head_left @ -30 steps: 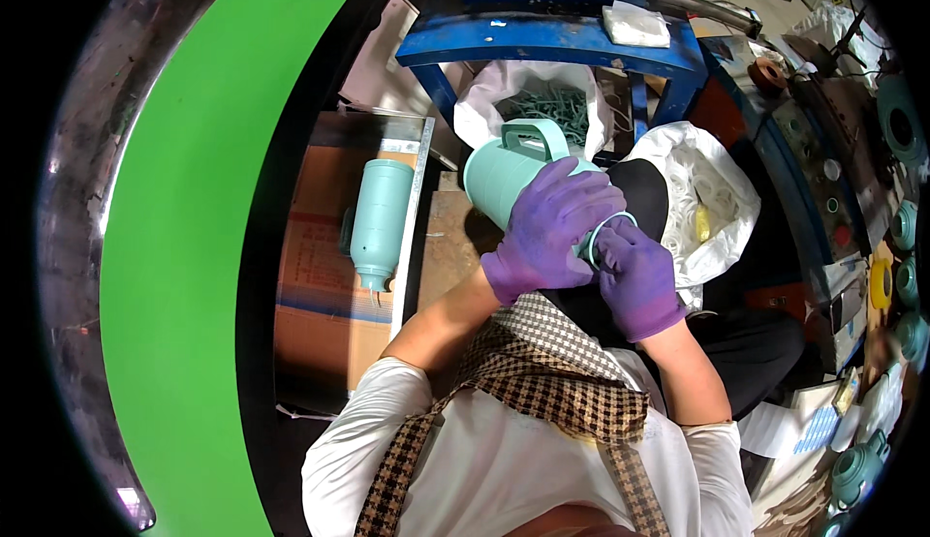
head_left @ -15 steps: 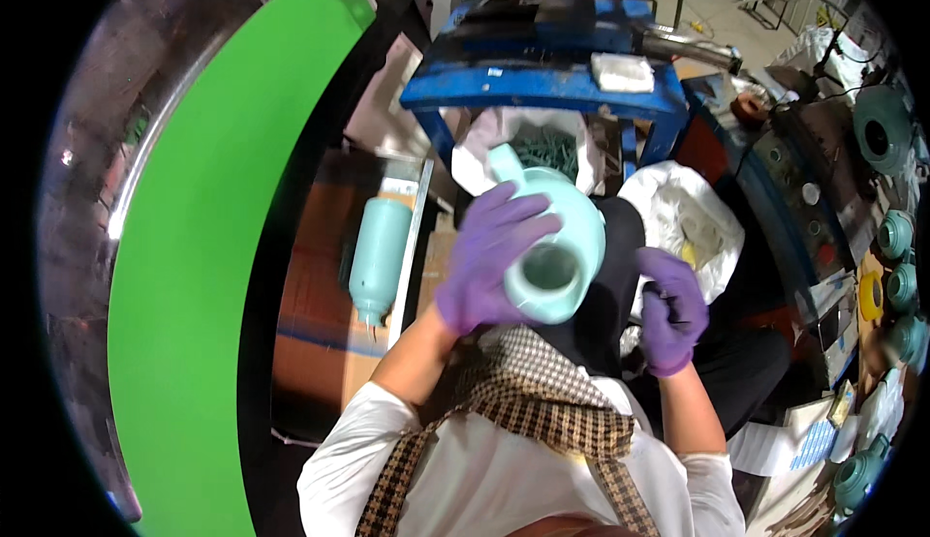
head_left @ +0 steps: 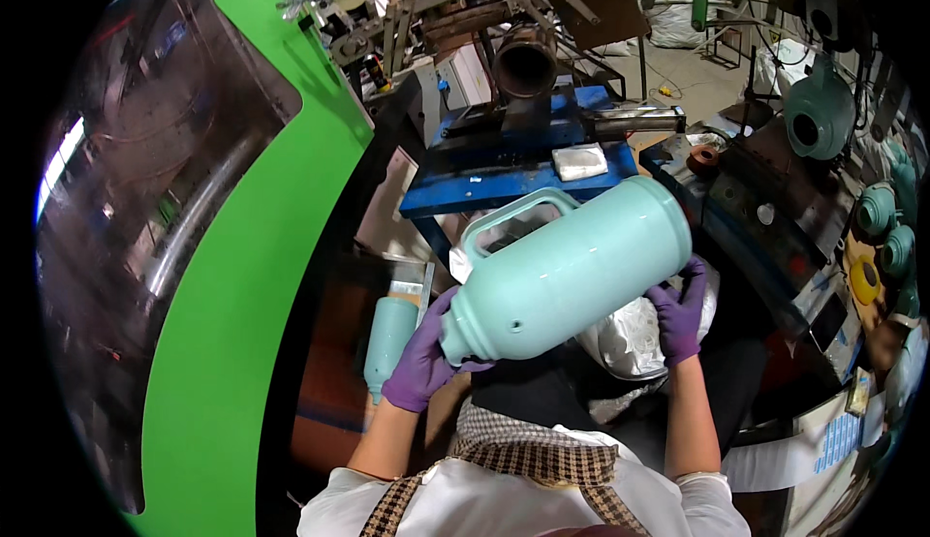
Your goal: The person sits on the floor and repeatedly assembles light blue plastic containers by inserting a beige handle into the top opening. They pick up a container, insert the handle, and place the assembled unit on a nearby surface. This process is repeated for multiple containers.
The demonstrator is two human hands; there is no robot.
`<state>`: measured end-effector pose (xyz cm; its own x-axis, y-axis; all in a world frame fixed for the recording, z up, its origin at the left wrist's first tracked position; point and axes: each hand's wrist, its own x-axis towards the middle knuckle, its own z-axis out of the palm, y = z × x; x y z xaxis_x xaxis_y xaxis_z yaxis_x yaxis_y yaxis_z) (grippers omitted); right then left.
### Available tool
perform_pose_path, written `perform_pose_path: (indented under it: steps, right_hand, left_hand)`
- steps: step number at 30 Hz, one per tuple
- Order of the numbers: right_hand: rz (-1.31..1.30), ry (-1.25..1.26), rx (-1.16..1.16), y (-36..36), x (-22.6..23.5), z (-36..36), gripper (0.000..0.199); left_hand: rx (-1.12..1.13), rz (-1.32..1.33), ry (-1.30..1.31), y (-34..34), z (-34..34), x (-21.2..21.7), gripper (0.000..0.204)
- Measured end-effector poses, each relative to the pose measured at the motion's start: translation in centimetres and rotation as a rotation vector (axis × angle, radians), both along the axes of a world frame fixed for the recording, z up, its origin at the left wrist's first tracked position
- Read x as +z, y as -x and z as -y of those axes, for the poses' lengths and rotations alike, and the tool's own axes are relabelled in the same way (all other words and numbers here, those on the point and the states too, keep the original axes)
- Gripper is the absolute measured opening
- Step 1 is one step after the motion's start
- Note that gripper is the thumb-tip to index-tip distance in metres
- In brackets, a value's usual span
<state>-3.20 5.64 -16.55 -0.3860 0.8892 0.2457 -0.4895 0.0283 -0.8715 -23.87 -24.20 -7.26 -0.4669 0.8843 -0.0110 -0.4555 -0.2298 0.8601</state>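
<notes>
A mint-green plastic thermos flask casing (head_left: 581, 266) lies tilted across the space before me, its neck low at the left and its wide base higher at the right. My left hand (head_left: 421, 358), in a purple glove, is closed around the neck. At the base, my right hand (head_left: 680, 314), gloved the same way, grips the lower rim; some of its fingers are hidden behind the casing. The loop handle (head_left: 518, 215) sits along the far side, and a small dark hole shows near the shoulder. A second mint-green casing (head_left: 392, 338) lies to the left of my left hand.
A bright green machine panel (head_left: 203, 343) curves along the left. Ahead stands a blue metal table (head_left: 446, 198) with a folded white cloth (head_left: 579, 161). A white plastic bag (head_left: 630, 343) sits below the casing. More mint-green flask parts (head_left: 877, 210) and yellow tape (head_left: 864, 278) line the right.
The casing has been raised and turned from mouth-up to lying sideways. My left hand has moved from its side to the neck, and my right hand, free before, has taken the base.
</notes>
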Motion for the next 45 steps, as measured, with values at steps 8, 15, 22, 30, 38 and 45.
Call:
perform_pose_path:
  steps: [8,15,22,30,38,45]
  right_hand:
    - [0.163,-0.117,0.084,1.4,-2.2,0.9,0.056]
    - [0.165,-0.016,0.127,1.4,-4.5,0.5,0.034]
    - [0.401,-0.509,0.046,2.0,-6.5,2.4,0.026]
    - [0.514,-0.670,-0.092,-1.4,-2.1,1.2,0.043]
    - [1.327,-0.955,-1.016,-12.9,11.4,-15.3,0.070]
    - [1.455,-1.406,-1.198,-16.5,17.8,-26.0,0.022]
  left_hand:
    - [0.656,-0.651,-0.209,10.4,-6.6,1.3,0.048]
    - [0.784,-2.225,-0.215,13.6,-22.3,6.6,0.061]
    - [0.373,-2.601,0.528,20.0,-37.0,12.6,0.040]
    - [0.265,-2.696,0.308,15.3,-34.2,12.5,0.083]
    - [-0.121,-2.098,-0.520,-2.6,-17.4,-2.6,0.055]
    - [-0.024,-1.805,-0.544,-6.4,-16.6,-3.8,0.047]
